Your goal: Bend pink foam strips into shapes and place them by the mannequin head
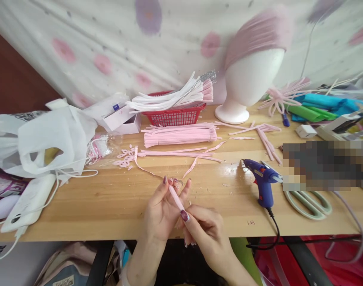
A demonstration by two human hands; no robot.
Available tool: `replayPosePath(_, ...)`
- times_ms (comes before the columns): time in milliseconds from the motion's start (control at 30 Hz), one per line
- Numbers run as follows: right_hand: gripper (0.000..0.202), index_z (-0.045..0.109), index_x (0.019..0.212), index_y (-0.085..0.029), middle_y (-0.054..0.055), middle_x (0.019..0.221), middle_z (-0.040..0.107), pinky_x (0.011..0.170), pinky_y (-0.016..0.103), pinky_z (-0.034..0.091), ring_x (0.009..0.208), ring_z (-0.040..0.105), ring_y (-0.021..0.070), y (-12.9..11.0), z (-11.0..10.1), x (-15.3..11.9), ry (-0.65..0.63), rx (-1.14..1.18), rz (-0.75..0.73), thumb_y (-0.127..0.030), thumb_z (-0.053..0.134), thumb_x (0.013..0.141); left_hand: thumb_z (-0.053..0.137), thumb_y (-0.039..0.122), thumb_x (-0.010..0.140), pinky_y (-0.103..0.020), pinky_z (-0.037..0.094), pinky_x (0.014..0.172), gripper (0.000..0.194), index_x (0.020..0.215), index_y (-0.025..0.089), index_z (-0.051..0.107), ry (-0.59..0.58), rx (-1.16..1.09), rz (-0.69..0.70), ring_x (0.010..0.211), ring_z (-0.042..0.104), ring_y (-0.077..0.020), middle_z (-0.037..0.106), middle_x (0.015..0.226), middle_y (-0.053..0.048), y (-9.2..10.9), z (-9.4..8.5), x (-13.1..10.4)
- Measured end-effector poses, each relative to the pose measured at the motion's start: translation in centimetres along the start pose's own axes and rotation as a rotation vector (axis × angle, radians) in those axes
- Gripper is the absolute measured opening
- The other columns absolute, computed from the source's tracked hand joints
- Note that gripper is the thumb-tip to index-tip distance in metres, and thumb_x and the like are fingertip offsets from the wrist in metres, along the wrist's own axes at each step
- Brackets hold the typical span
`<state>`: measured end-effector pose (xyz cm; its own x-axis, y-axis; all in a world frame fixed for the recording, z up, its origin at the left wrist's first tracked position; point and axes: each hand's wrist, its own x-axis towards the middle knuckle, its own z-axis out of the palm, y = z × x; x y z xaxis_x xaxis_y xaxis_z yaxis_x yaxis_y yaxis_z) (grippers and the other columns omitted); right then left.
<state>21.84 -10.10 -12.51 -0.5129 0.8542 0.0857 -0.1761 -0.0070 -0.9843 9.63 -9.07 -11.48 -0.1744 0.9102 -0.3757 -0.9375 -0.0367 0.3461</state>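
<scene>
My left hand (163, 210) is palm up near the table's front edge, its thumb and fingertips closed on the upper end of a short pink pipe cleaner (175, 198). On the lower end, my right hand (206, 228) pinches with thumb and fingers. Just beyond the left fingertips, a narrow pink tape with fine marks (191, 167) curves over the table; whether the fingers touch it is unclear. Farther back lie long pink pipe cleaners (175, 152), small looped pink pieces (124, 157) and a tied pink bundle (180, 136).
A blue glue gun (263, 180) and scissors (309, 204) lie to the right. At the back stand a red basket (172, 117) of white and pink stems and a white foam head (249, 79). Left are a white bag (50, 135) and a power strip (29, 204).
</scene>
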Motion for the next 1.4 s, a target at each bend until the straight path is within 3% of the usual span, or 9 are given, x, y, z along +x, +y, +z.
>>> replayPosePath(200, 0.038, 0.065, 0.070, -0.016, -0.002, 0.051, 0.053, 0.048, 0.021, 0.035, 0.046, 0.044, 0.0093, -0.7, -1.2, 1.0, 0.085, -0.160, -0.002, -0.038, 0.052, 0.098, 0.092, 0.036, 0.061, -0.027, 0.058, 0.076, 0.033, 0.078, 0.015, 0.072, -0.008, 0.349, 0.108, 0.073, 0.065, -0.0122, 0.068, 0.075, 0.000, 0.2, 0.3, 0.6)
replayPosePath(333, 0.038, 0.064, 0.067, -0.016, -0.001, 0.054, 0.054, 0.049, 0.021, 0.036, 0.050, 0.047, 0.0099, -1.5, -1.8, 1.8, 0.097, -0.260, -0.013, -0.037, 0.052, 0.096, 0.091, 0.039, 0.061, -0.022, 0.052, 0.066, 0.035, 0.078, 0.017, 0.069, -0.007, 0.526, 0.146, 0.070, 0.063, -0.0130, 0.067, 0.072, 0.000, 0.7, 0.6, 0.6)
replayPosePath(467, 0.043, 0.060, 0.063, -0.016, -0.002, 0.052, 0.052, 0.049, 0.021, 0.034, 0.048, 0.045, 0.0097, -2.0, -2.1, 2.5, 0.060, -0.220, 0.037, -0.042, 0.051, 0.096, 0.086, 0.041, 0.067, -0.022, 0.048, 0.067, 0.033, 0.076, 0.018, 0.065, -0.070, 0.662, 0.199, 0.070, 0.059, -0.0117, 0.064, 0.071, 0.002, 1.5, 1.4, 0.9)
replayPosePath(800, 0.046, 0.056, 0.061, -0.017, -0.003, 0.050, 0.047, 0.049, 0.023, 0.033, 0.047, 0.041, 0.0098, -2.8, -3.8, 4.3, 0.015, -0.138, 0.144, -0.049, 0.054, 0.094, 0.073, 0.034, 0.080, -0.023, 0.042, 0.067, 0.022, 0.071, 0.017, 0.062, -0.231, 0.810, 0.090, 0.067, 0.052, -0.0117, 0.060, 0.070, 0.001, 1.6, 2.9, 3.0)
replayPosePath(1033, 0.044, 0.051, 0.062, -0.019, -0.003, 0.054, 0.047, 0.053, 0.024, 0.034, 0.051, 0.042, 0.0106, -2.0, -4.6, 6.3, 0.001, -0.148, 0.171, -0.046, 0.051, 0.097, 0.077, 0.033, 0.077, -0.022, 0.042, 0.063, 0.022, 0.071, 0.017, 0.064, -0.169, 0.802, 0.056, 0.064, 0.052, -0.0114, 0.058, 0.067, 0.002, 0.9, 3.0, 4.1)
replayPosePath(1267, 0.044, 0.047, 0.060, -0.019, -0.002, 0.056, 0.048, 0.054, 0.024, 0.033, 0.053, 0.043, 0.0113, -2.1, -4.9, 6.8, -0.042, -0.270, 0.152, -0.040, 0.048, 0.099, 0.080, 0.032, 0.074, -0.024, 0.045, 0.063, 0.022, 0.075, 0.014, 0.068, -0.074, 0.452, -0.107, 0.066, 0.055, -0.0122, 0.062, 0.071, -0.001, 1.4, 3.4, 5.3)
replayPosePath(1400, 0.043, 0.047, 0.060, -0.019, -0.002, 0.055, 0.050, 0.054, 0.024, 0.033, 0.053, 0.045, 0.0111, -2.0, -5.0, 6.8, -0.070, -0.313, 0.140, -0.035, 0.046, 0.099, 0.083, 0.030, 0.069, -0.023, 0.048, 0.066, 0.022, 0.075, 0.014, 0.071, -0.026, 0.390, -0.111, 0.070, 0.058, -0.0124, 0.063, 0.073, -0.001, 1.5, 3.7, 5.7)
